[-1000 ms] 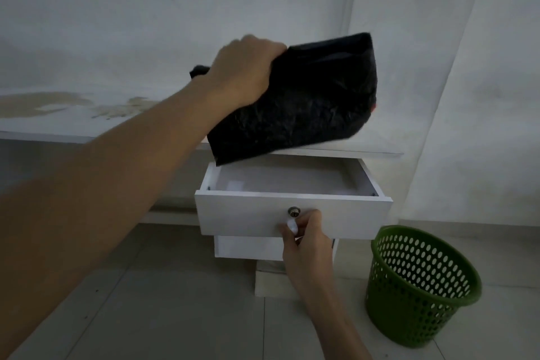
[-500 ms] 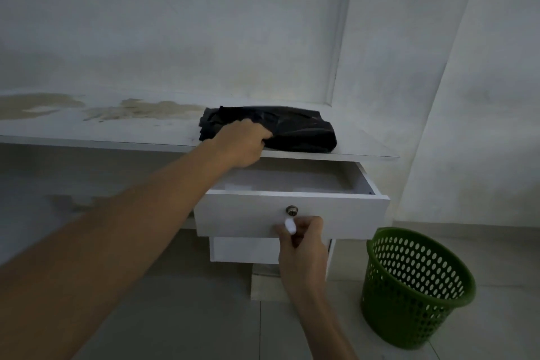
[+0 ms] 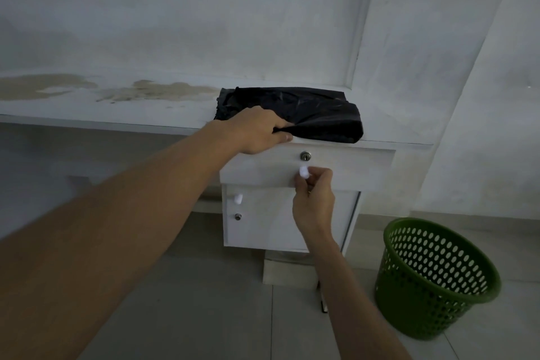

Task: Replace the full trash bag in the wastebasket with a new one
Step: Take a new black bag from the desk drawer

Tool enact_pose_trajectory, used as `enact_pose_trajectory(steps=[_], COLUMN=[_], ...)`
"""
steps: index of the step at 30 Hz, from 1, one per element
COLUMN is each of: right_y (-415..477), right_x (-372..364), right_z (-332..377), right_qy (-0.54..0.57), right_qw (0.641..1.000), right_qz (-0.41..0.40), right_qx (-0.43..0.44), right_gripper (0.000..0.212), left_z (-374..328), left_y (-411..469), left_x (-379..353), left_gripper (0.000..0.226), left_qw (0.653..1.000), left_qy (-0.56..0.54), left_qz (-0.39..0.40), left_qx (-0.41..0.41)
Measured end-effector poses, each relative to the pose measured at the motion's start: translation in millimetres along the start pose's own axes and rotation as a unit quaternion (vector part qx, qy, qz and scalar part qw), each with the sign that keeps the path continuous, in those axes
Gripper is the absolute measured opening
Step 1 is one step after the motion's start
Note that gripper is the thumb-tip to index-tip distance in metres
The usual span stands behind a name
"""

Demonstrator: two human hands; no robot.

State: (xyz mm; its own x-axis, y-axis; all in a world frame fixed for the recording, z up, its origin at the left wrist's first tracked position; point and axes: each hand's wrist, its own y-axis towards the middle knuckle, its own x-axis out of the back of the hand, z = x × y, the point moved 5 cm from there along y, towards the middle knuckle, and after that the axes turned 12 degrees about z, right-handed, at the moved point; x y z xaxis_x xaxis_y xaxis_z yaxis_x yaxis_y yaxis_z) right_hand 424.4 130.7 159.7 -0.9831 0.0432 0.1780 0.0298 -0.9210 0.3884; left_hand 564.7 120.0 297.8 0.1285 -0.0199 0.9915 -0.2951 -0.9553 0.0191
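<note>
Broadly, a long white desk top [image 3: 117, 114] ran along the far wall, and its right end served as a resting place for the task's material. Below that end stood a white cabinet [image 3: 377, 199], whose drawer front [image 3: 356, 168] sat flush beneath the top, apparently closed, above a lower door [image 3: 271, 228]. On the floor to the right, near the cabinet but apart from it, stood the green wastebasket [image 3: 432, 280]. Pale floor showed through its perforated wall and no liner was visible inside, so the full bag was judged already removed and the new one not yet fitted. The folded black trash bag [image 3: 315, 114] lay on the desk top directly above the drawer, well apart from the basket it was meant for. The left hand [image 3: 257, 133] gripped the bag's near left edge, thumb showing below the fold and fingers curled into the plastic, a hold suited to lifting the bag away in one piece. The right hand [image 3: 314, 199] pinched the white drawer knob [image 3: 304, 171] between thumb and fingertips, presumably to seat the drawer so that it would not obstruct the carry. A small metal lock [image 3: 305, 156] sat just above that knob, untouched.
</note>
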Motion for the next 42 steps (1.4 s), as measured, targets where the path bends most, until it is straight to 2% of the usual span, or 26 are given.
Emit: enact_pose_trajectory(steps=[8, 13, 14, 18, 21, 23, 25, 28, 30, 32, 36, 38, 42], right_y=[51.9, 70.4, 74.7, 86.6, 83.7, 81.2, 77.5, 59.3, 38.2, 17.3, -4.9, -9.7, -24.8], right_x=[-9.6, -11.5, -12.2, -9.9, -14.0, -11.7, -6.3, 0.8, 7.0, 11.6, 22.7, 27.7, 37.6], right_z=[-11.5, -13.5, -13.2, -19.9, -20.9, -23.0, -19.0, -14.7, -6.5, 7.1, 35.2, 42.7, 33.2], right_qy=[-0.012, -0.159, -0.152, -0.029, -0.005, 0.025, -0.03, -0.079, -0.011, 0.12, 0.324, 0.363, 0.416], right_qw=[0.999, 0.987, 0.988, 0.997, 0.997, 0.996, 0.994, 0.982, 0.981, 0.97, 0.925, 0.919, 0.903], right_qz=[0.017, 0.006, 0.004, -0.037, 0.005, 0.014, 0.044, 0.124, 0.156, 0.184, 0.178, 0.13, -0.033], right_qx=[-0.03, -0.018, -0.018, -0.053, -0.076, -0.081, -0.092, -0.116, -0.115, -0.105, -0.091, -0.086, -0.099], right_gripper=[0.017, 0.017, 0.01, 0.019, 0.014, 0.02, 0.025, 0.045, 0.053, 0.055, 0.063, 0.061, 0.038], left_z=[2.5, 5.7, 5.7, 6.4, 5.9, 4.3, 4.0, 3.1, -2.5, -13.1, -38.4, -50.3, -63.3], left_y=[2.7, 6.1, 6.5, 7.2, 5.8, 4.6, 3.4, 2.1, -0.4, -7.6, -38.3, -51.3, -59.7], left_x=[-1.5, -3.4, -3.5, -2.9, -3.2, -3.7, -5.5, -8.9, -11.5, -15.6, -33.7, -47.5, -73.5], left_gripper=[0.051, 0.051, 0.051, 0.05, 0.05, 0.049, 0.049, 0.048, 0.044, 0.037, 0.034, 0.033, 0.032], left_qw=[1.0, 1.0, 1.0, 1.0, 1.0, 1.0, 0.999, 0.998, 0.994, 0.984, 0.941, 0.927, 0.93], left_qy=[-0.003, -0.005, -0.004, -0.001, -0.012, -0.023, -0.029, -0.014, 0.017, 0.071, 0.123, 0.129, 0.09], left_qz=[-0.001, -0.011, -0.011, -0.013, -0.014, -0.014, -0.023, -0.059, -0.093, -0.157, -0.314, -0.34, -0.327], left_qx=[-0.008, -0.008, -0.009, -0.009, -0.006, -0.005, 0.005, 0.035, 0.049, 0.046, -0.04, -0.087, -0.143])
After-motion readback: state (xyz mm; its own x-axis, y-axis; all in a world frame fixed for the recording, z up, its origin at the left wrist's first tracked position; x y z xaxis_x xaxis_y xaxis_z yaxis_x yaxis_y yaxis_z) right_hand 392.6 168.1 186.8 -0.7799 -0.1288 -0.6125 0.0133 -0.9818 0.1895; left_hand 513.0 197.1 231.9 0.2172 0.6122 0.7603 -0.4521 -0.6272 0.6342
